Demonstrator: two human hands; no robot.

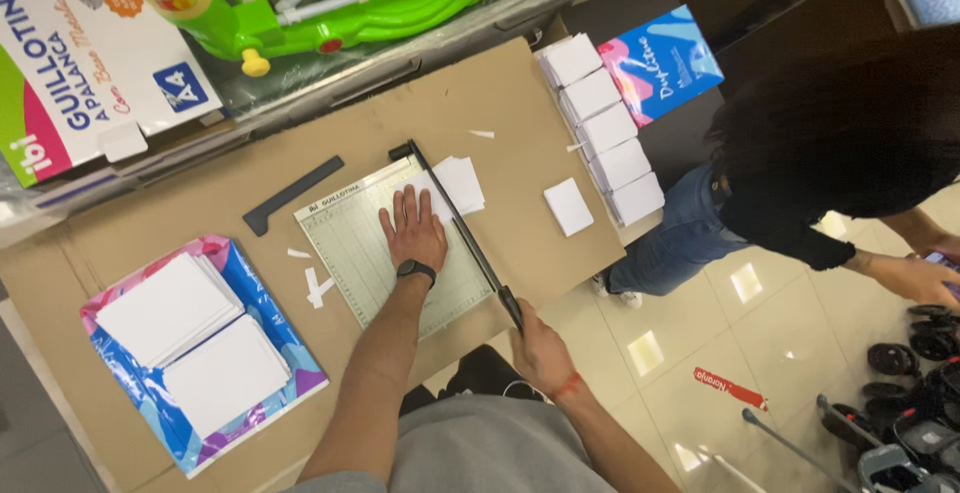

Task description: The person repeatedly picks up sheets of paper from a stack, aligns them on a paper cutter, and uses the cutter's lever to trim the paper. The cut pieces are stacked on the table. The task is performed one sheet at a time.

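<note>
1. Brown cardboard worktop (250, 353) over a glossy tiled floor; a green plastic toy (350, 3) and a white carton sit along the far edge.
2. Paper guillotine (395, 248) sits mid-top, pale green gridded bed, black blade arm (462, 228) lying flat along its right edge.
3. Left hand (412, 233): open, palm down, fingers spread, pressing a white sheet onto the bed right beside the blade line. Black watch on the wrist.
4. Right hand (540, 353): closed around the blade handle at the near end of the arm. Red band on that wrist.
5. Small stack of cut white cards (462, 183) lies just past the blade on the offcut side; one more small stack (568, 206) sits apart to the right.
6. Row of five finished card stacks (602, 128) lines the right edge, next to a blue-and-pink paper pack (662, 63).
7. Two piles of larger white sheets (190, 343) rest on an opened wrapper at left. Thin offcut strips lie near the bed, a black bar (290, 196) beyond it.
8. Judgement: the cut stroke looks bottomed out. Next move calls for lifting the arm, keeping fingers clear of the edge, then re-indexing the sheet against the grid.
9. Another person in a dark top and jeans (800, 153) stands at right, hands off the table.
</note>
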